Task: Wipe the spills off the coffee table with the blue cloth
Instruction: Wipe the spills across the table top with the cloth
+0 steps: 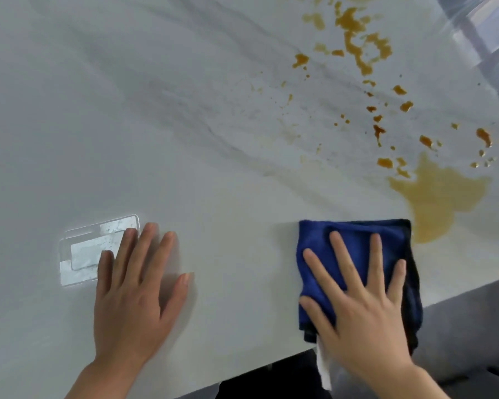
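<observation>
A folded blue cloth [355,243] lies flat near the front right edge of the white marble coffee table [185,125]. My right hand [360,300] presses on it with fingers spread straight. Just right of the cloth spreads a pale brown smeared puddle [438,197]. Above it, orange-brown drops and blotches [357,38] scatter toward the far right of the table. My left hand [136,286] rests flat on the bare tabletop at the front left, fingers straight, holding nothing.
A bright rectangular reflection [95,249] sits on the tabletop by my left fingertips. The table's front edge [271,364] runs diagonally below my hands, with dark grey floor [467,326] beyond it at the lower right.
</observation>
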`<state>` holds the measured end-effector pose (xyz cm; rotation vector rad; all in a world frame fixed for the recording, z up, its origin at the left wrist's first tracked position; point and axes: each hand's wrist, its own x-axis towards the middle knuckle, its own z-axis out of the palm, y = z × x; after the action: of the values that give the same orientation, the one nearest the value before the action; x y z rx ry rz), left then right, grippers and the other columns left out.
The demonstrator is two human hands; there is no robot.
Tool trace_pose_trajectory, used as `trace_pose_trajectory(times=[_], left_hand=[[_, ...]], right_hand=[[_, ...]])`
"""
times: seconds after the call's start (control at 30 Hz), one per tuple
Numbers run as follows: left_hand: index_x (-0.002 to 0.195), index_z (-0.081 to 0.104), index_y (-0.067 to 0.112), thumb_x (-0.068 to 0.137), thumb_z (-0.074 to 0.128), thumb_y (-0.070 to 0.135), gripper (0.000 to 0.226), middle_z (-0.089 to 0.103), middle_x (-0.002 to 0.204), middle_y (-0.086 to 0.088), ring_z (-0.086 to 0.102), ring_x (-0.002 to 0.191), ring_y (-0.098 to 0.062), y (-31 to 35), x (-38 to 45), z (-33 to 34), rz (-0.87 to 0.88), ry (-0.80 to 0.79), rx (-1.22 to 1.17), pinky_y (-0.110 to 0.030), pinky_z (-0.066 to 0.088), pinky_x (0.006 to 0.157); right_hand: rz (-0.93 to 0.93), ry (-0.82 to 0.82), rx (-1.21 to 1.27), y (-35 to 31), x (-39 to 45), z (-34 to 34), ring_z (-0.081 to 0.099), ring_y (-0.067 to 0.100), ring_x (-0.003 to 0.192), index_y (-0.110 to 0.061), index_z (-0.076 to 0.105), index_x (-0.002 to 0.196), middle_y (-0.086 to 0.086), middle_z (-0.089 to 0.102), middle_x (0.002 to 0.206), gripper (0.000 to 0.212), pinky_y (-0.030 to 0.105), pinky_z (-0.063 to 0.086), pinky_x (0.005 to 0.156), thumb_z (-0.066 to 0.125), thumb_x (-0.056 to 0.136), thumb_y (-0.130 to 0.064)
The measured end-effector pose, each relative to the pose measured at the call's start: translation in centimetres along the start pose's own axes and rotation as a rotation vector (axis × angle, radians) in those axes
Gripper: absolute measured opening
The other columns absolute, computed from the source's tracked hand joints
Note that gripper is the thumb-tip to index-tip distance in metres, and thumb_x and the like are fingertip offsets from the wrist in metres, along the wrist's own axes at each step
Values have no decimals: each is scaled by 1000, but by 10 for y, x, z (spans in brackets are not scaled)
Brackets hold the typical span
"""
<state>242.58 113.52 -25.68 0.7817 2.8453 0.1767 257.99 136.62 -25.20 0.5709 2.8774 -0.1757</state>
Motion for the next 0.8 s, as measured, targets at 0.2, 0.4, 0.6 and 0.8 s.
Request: trace_pose_trajectory(times=[0.2,0.4,0.6,0.8], left_hand=[[136,45,13,93,17,58,69,37,147,-7,21,140,-25,0,1,1,8,5,-9,-42,10,113],[135,46,12,93,19,60,70,37,146,-6,20,140,-25,-2,-1,3,5,40,-27,-45,12,114],[135,46,12,93,19,59,69,36,147,-6,22,139,-26,-1,0,3,0,44,-22,-42,9,115],[135,45,14,92,19,60,68,37,146,-5,19,140,-25,-2,1,2,-6,39,-35,-38,7,116]], right_hand=[[-258,30,-36,6,31,-6,18,45,139,-44,32,140,-3,29,152,57,70,13,103,30,86,-64],[-144,34,-105,49,85,-20,16,43,140,-45,23,142,-1,27,153,57,70,16,103,23,88,-64],[-75,81,-65,56,16,-5,19,50,137,-39,29,141,5,27,152,57,72,18,100,24,90,-63],[-223,11,-22,29,25,-10,16,49,138,-43,33,140,-1,27,153,58,72,15,101,31,86,-64]])
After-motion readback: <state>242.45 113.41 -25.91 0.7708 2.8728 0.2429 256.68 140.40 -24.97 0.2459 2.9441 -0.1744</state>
